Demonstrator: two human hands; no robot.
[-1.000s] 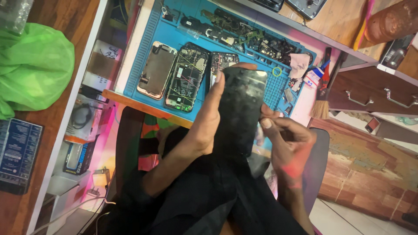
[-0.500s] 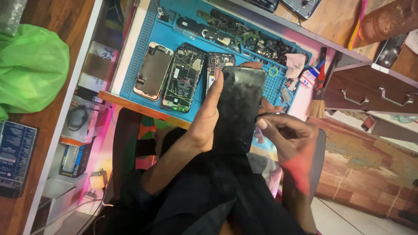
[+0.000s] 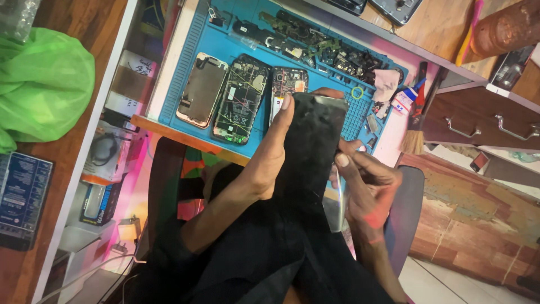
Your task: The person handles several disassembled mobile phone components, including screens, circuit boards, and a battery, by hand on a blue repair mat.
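I have the dark phone panel (image 3: 308, 152) at the centre of the frame, held upright over my lap, just below the blue work mat (image 3: 185, 67). My left hand (image 3: 269, 157) is wrapped around its left edge, thumb up along the side, fingers curled behind. My right hand (image 3: 368, 188) is closed against the panel's right edge, thumb pressed near the seam; it seems to pinch a thin clear sheet (image 3: 336, 211) hanging below, though I cannot tell for sure. To work this edge well, I judge the left grip should stay firm and low while the right moves slowly along the seam, without bending the panel. Counting on the mat: three opened phones (image 3: 242, 98) lie side by side in the upper middle, and one row of small loose parts (image 3: 315, 48) runs above them. One green bag (image 3: 42, 84) sits at upper left, one brush (image 3: 416, 121) at right.
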